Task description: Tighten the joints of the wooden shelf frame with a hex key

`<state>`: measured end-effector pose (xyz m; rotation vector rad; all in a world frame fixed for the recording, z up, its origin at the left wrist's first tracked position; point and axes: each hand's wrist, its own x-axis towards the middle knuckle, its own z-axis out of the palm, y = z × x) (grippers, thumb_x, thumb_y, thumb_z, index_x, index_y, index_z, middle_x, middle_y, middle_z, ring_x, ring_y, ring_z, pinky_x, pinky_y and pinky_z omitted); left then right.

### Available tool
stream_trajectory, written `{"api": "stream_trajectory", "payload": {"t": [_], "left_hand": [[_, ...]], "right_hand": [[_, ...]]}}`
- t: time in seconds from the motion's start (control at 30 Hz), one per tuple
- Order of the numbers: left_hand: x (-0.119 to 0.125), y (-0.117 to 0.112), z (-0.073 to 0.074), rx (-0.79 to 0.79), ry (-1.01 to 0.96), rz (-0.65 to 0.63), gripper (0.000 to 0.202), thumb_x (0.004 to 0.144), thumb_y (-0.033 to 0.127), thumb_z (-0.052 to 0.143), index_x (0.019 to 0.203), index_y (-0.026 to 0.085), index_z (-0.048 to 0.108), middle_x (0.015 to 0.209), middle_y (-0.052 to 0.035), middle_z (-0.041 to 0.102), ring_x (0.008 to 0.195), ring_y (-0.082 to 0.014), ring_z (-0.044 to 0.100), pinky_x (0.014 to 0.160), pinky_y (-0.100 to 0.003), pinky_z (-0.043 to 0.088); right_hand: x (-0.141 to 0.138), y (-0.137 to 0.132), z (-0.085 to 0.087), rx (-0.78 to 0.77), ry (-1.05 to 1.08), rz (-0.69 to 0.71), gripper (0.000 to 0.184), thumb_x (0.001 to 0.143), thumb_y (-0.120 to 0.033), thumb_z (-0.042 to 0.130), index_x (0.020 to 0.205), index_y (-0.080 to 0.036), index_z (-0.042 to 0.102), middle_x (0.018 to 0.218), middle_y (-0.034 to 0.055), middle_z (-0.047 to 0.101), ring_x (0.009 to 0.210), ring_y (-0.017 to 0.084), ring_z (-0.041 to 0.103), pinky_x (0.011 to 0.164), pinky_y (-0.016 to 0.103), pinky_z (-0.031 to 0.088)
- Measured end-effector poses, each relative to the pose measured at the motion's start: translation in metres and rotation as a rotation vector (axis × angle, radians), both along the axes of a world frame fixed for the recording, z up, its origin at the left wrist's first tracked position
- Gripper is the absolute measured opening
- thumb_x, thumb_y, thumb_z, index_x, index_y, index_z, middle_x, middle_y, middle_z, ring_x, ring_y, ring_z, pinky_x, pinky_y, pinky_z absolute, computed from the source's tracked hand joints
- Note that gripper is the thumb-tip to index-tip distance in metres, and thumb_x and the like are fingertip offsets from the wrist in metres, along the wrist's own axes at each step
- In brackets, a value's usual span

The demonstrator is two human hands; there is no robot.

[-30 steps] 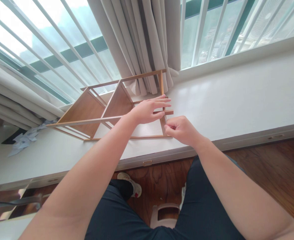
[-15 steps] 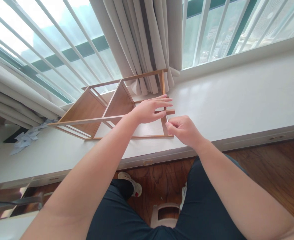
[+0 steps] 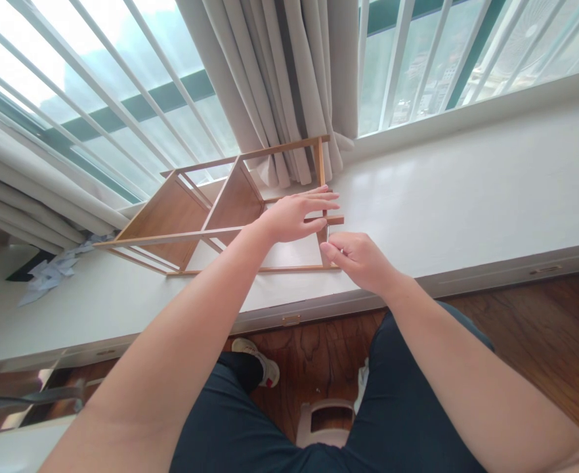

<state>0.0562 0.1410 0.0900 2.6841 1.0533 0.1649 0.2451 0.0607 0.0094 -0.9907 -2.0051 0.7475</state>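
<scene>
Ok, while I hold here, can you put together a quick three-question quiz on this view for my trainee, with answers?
1. True or false: the left hand has its fingers extended.
2. What is the right hand pinching?
3. Fill in the blank: the wooden frame rests on the white ____ below the windows.

Key: 1. True. 2. A thin metallic rod. 3. Ledge.
</scene>
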Motion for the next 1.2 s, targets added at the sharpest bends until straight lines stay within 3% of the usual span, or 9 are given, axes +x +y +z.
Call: {"api": "stream_trajectory", "payload": {"t": [0.13,0.33,0.47,0.63,0.93,1.2], "left_hand": [[0.000,0.000,-0.001,0.003,-0.018,-0.016,0.048,0.096,0.032,0.050,0.142,0.029,0.066,0.163,0.0049,0.049,0.161,-0.0215,0.035,0.129,-0.044,0.042],[0.000,0.000,-0.001,0.001,-0.006,-0.011,0.049,0.096,0.031,0.049,0.143,0.030,0.064,0.164,0.0059,0.047,0.162,-0.0213,0.034,0.129,-0.045,0.042],[0.000,0.000,-0.001,0.002,0.007,-0.002,0.049,0.096,0.032,0.049,0.144,0.031,0.063,0.165,0.0069,0.045,0.162,-0.0213,0.033,0.129,-0.045,0.042],[0.000,-0.001,0.000,0.001,0.008,0.002,0.048,0.096,0.031,0.049,0.142,0.031,0.064,0.165,0.0067,0.046,0.162,-0.0212,0.033,0.128,-0.045,0.044],[0.001,-0.003,0.001,0.011,0.025,0.007,0.048,0.096,0.031,0.048,0.141,0.033,0.064,0.165,0.0091,0.045,0.162,-0.0197,0.033,0.123,-0.046,0.048],[-0.001,-0.001,0.001,-0.004,0.005,-0.019,0.049,0.096,0.030,0.048,0.142,0.032,0.064,0.166,0.0068,0.045,0.162,-0.0201,0.033,0.125,-0.045,0.046]], "right_hand": [[0.007,0.004,-0.003,0.015,0.024,0.039,0.050,0.106,-0.046,0.045,0.065,-0.017,0.048,0.065,-0.0018,0.044,0.063,0.010,0.039,0.066,0.028,0.029],[0.011,0.006,-0.005,-0.045,0.109,0.118,0.051,0.106,-0.051,0.046,0.072,-0.016,0.060,0.070,-0.0007,0.051,0.069,0.010,0.047,0.068,0.026,0.036],[0.007,0.003,-0.008,-0.009,0.131,0.117,0.051,0.106,-0.051,0.049,0.071,-0.016,0.061,0.071,-0.0009,0.047,0.068,0.010,0.044,0.069,0.027,0.035],[-0.002,-0.003,-0.014,-0.018,0.256,0.068,0.048,0.106,-0.050,0.050,0.072,-0.017,0.060,0.075,0.0009,0.056,0.073,0.011,0.051,0.073,0.028,0.039],[-0.026,-0.021,-0.033,-0.300,0.505,-0.084,0.049,0.101,-0.061,0.053,0.083,-0.018,0.068,0.071,0.0010,0.059,0.060,0.010,0.051,0.059,0.027,0.041],[-0.038,-0.023,-0.029,-0.653,0.989,0.135,0.050,0.087,-0.062,0.072,0.072,-0.015,0.062,0.086,0.0031,0.064,0.058,0.008,0.054,0.043,0.020,0.039]]}}
